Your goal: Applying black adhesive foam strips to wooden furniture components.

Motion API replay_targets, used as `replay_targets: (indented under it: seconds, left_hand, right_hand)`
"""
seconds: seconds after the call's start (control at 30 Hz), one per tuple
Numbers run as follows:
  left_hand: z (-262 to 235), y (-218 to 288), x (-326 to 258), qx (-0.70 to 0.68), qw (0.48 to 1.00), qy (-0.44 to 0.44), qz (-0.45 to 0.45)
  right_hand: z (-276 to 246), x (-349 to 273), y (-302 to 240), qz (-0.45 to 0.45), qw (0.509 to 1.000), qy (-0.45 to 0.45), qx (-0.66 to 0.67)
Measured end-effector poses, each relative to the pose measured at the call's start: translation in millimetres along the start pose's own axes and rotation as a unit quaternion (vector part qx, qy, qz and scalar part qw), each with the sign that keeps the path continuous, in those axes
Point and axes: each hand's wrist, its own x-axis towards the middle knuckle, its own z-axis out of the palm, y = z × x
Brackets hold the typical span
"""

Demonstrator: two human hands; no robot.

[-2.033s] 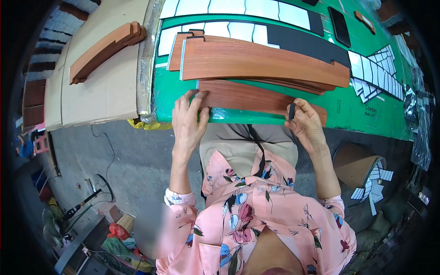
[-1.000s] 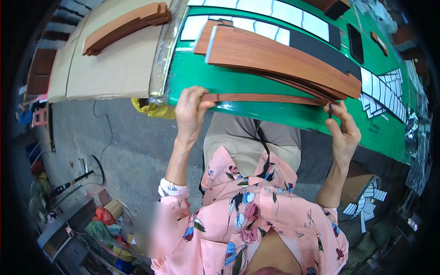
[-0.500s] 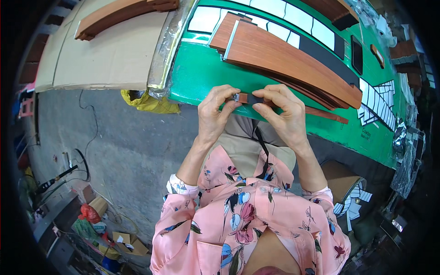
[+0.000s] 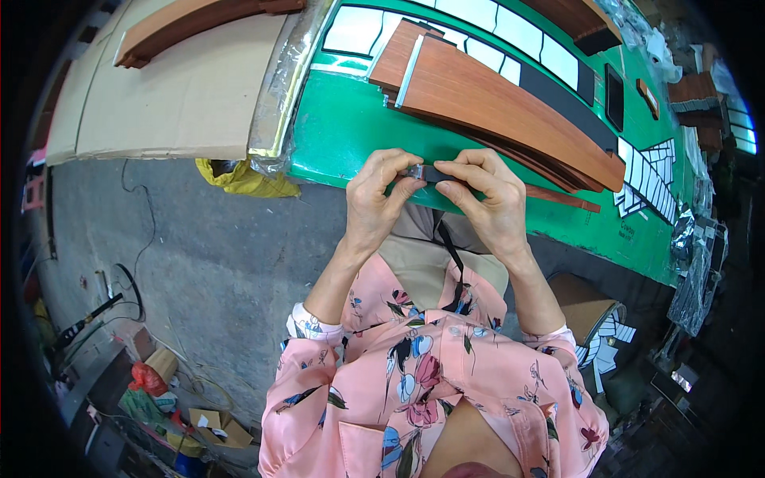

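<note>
At the front edge of the green table (image 4: 343,131), my left hand (image 4: 376,195) and my right hand (image 4: 492,199) face each other, fingers pinched. Between their fingertips is a small narrow piece (image 4: 429,173), silvery on the left and dark on the right. My fingers hide much of it, so its kind cannot be told. Just beyond my hands lies a stack of long, curved reddish-brown wooden panels (image 4: 510,103), with pale edging at the left end. A thin brown strip (image 4: 564,199) lies near the table edge, to the right of my right hand.
White rectangular pieces on black backing (image 4: 550,60) lie behind the panels, and more striped white pieces (image 4: 649,179) at the right. A cardboard-covered surface (image 4: 183,103) bears another curved panel (image 4: 199,28). Below it sits a yellow bag (image 4: 247,179); a bin (image 4: 586,303) stands at lower right.
The brown part that showed between my fingertips is now covered, with dark material in its place. My right fingers have shifted slightly left, closer to my left hand.
</note>
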Motion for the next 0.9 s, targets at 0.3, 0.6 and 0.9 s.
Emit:
replay_targets:
  seconds: [0.3, 0.6, 0.9]
  left_hand:
    - [0.3, 2.0, 2.0, 0.006, 1.0, 0.001, -0.002]
    - [0.3, 1.2, 1.7, 0.025, 0.999, 0.0, 0.022]
    - [2.8, -4.8, 1.3, 0.059, 0.994, 0.013, 0.091]
  right_hand:
    - [1.1, 0.9, -1.8, 0.014, 1.0, -0.004, -0.007]
    - [4.7, 1.3, 0.4, -0.007, 1.0, 0.021, -0.02]
    - [0.0, -0.8, 9.5, -0.04, 0.999, 0.02, -0.009]
